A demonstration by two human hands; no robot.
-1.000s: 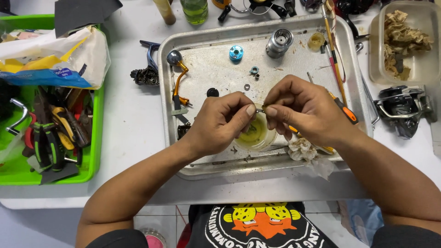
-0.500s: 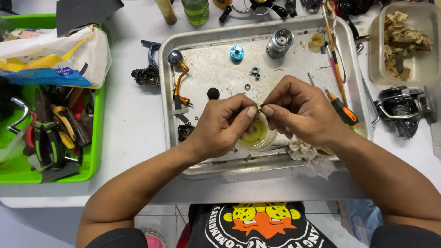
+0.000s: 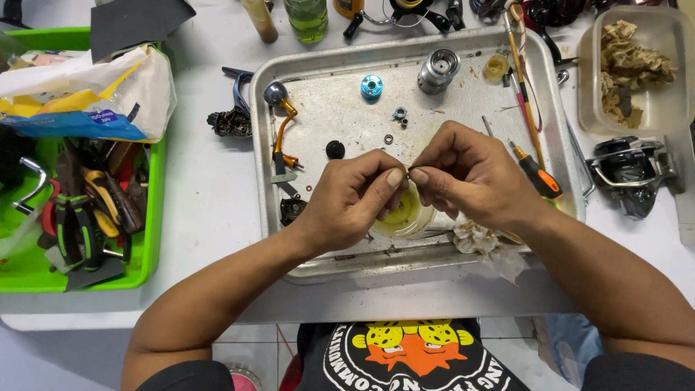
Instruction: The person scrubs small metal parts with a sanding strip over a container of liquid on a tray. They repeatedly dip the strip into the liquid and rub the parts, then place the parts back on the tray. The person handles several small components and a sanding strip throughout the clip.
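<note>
We pinch a tiny dark metal part (image 3: 409, 171), too small to identify, between the thumb and forefinger tips of our left hand (image 3: 352, 199) and right hand (image 3: 470, 176), both curled tight on it. It sits above a small round clear dish of yellowish liquid (image 3: 405, 217) on the dented silver metal tray (image 3: 326, 101). An orange-handled screwdriver (image 3: 539, 176) lies just beside our right hand.

A tray (image 3: 289, 72) sits mid-bench (image 3: 210, 195), with both hands (image 3: 405, 190) meeting over a small dish (image 3: 405, 221) at its near edge. A spool (image 3: 438, 70) lies at the tray's far side. Left of the tray stands a bin (image 3: 148, 261) of pliers (image 3: 76, 224); right, a reel (image 3: 630, 174) and, behind it, a tub (image 3: 670, 119).
</note>
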